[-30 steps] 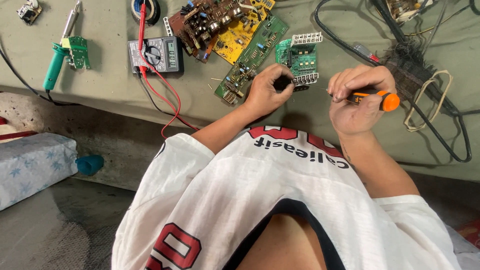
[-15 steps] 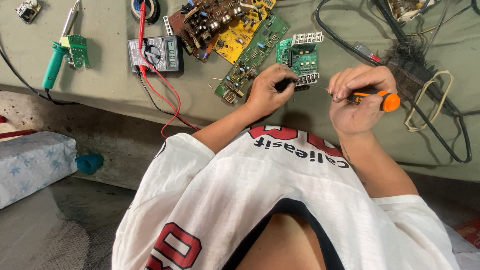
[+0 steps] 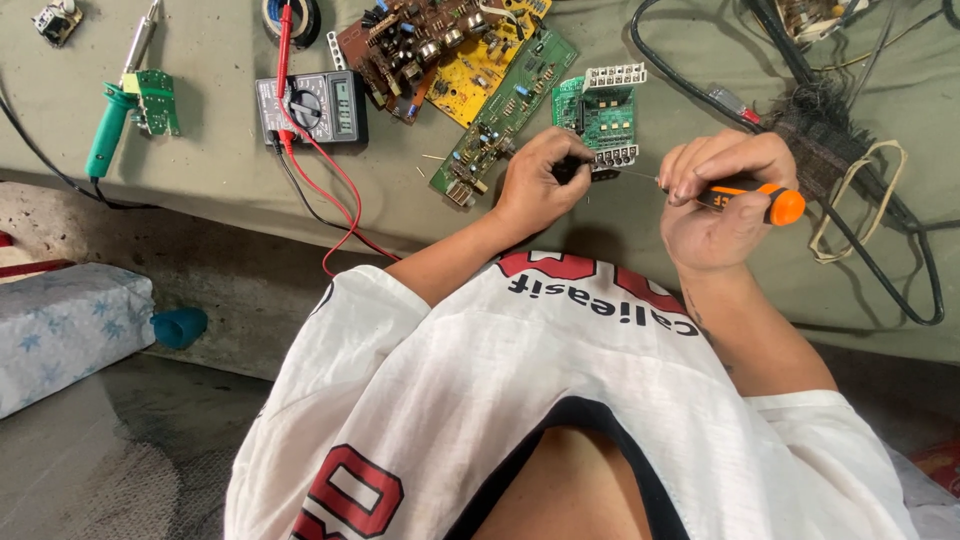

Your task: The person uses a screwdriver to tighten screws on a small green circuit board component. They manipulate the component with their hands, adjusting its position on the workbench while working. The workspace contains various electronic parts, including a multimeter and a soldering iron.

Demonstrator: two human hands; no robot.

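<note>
Right grip [image 3: 725, 205] clenched around an orange screwdriver [image 3: 755, 195], left grip [image 3: 540, 180] pinching a green circuit board [image 3: 600, 120] on a cluttered olive bench [image 3: 220, 170]; concrete floor [image 3: 90, 470] below.

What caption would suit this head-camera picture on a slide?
Left hand steadies a green circuit board while the right hand points an orange-handled screwdriver at it.

Orange-black screwdriver [image 3: 752, 194]; green board [image 3: 603, 120]; yellow board [image 3: 487, 66]; grey meter [image 3: 312, 106], red leads [image 3: 330, 190]; olive surface [image 3: 230, 170]; white-red shirt [image 3: 560, 400].
</note>
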